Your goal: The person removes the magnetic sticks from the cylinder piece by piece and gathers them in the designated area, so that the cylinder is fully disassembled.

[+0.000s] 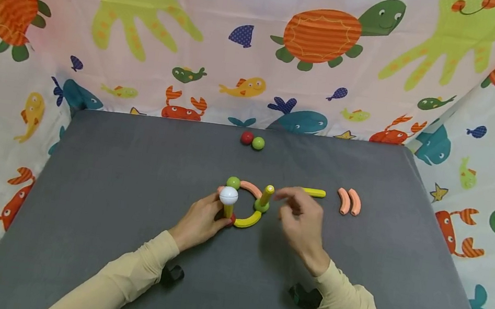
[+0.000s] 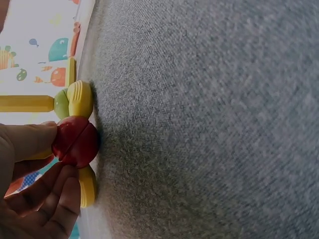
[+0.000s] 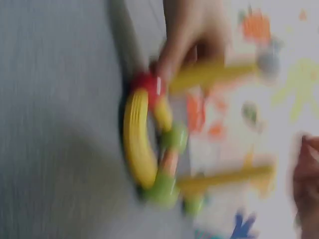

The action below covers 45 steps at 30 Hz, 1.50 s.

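A ring of curved yellow (image 1: 247, 220) and pink (image 1: 251, 189) pieces, joined by red and green balls, lies on the grey table. Two yellow sticks stand up from it: the left one carries a white ball (image 1: 229, 196), the right stick (image 1: 266, 197) has a bare top and rises from a green ball (image 3: 163, 190). My left hand (image 1: 202, 222) pinches the red ball (image 2: 76, 142) between thumb and fingers at the ring's near left. Just right of the bare stick hovers my right hand (image 1: 301, 228), fingers loosely bent, with nothing visible in them. The right wrist view is blurred.
Behind the right hand lies a loose yellow stick (image 1: 314, 192), with two curved pink pieces (image 1: 349, 202) farther right. A red ball (image 1: 247, 137) and a green ball (image 1: 258, 143) sit near the table's back edge. A printed sea-animal cloth (image 1: 143, 82) hangs behind.
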Tool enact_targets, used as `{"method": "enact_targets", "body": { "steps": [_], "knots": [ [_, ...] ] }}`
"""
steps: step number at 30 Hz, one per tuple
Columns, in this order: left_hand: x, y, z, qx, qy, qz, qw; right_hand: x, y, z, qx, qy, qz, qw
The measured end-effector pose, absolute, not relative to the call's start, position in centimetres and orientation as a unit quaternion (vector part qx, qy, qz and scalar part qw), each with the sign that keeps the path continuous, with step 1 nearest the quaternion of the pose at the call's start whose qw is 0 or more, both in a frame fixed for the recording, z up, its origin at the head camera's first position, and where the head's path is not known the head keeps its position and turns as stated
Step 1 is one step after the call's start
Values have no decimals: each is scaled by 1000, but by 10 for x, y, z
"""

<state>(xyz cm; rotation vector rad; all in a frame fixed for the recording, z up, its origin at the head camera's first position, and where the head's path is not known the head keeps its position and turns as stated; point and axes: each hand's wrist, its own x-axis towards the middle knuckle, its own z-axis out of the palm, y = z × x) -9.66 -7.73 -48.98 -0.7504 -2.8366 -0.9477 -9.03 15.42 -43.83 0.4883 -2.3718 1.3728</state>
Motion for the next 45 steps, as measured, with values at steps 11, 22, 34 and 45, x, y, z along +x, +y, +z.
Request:
{"method": "enact_targets", "body": {
  "steps": [11, 22, 34, 45],
  "knots": [
    [-94, -70, -494, -251, -918, -304, 45, -81, 99, -464, 191, -888, 411, 82],
    [-88, -94, -464, -218, -926, -305, 47, -87, 101, -464, 210, -874, 434, 54],
    [-117, -104, -437, -334, -881, -330, 61, -87, 100, -467, 215, -876, 430, 45],
    [-118, -104, -436, -357, -878, -301, 106, -87, 100, -464, 213, -875, 434, 42]
  ]
}}
